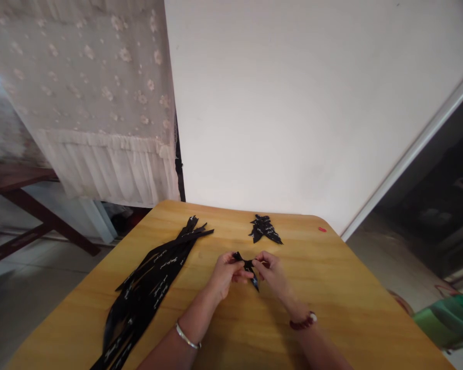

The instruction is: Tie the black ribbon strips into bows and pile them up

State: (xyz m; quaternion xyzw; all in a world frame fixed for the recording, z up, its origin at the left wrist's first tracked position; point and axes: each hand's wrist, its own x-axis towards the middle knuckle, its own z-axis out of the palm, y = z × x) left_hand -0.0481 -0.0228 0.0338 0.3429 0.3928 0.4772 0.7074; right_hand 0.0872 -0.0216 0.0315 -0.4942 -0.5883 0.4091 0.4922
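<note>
Between my two hands is a black ribbon bow (248,263), lifted a little off the table, with a pointed tail hanging down. My left hand (228,271) pinches its left side between thumb and fingers. On the other side, my right hand (268,268) grips the right loop with thumb and fingertips. Beyond my hands lies a small pile of black bows (264,228) with white lettering and pointed tails. Left of my left arm, a long bundle of black ribbon strips (154,280) printed with white script stretches across the table.
The light wood table (304,308) has rounded far corners and stands against a white wall panel (293,103). A small red object (322,229) lies near its far right corner. A floral lace curtain (111,97) hangs at left; a green bag (447,318) sits beyond the right edge.
</note>
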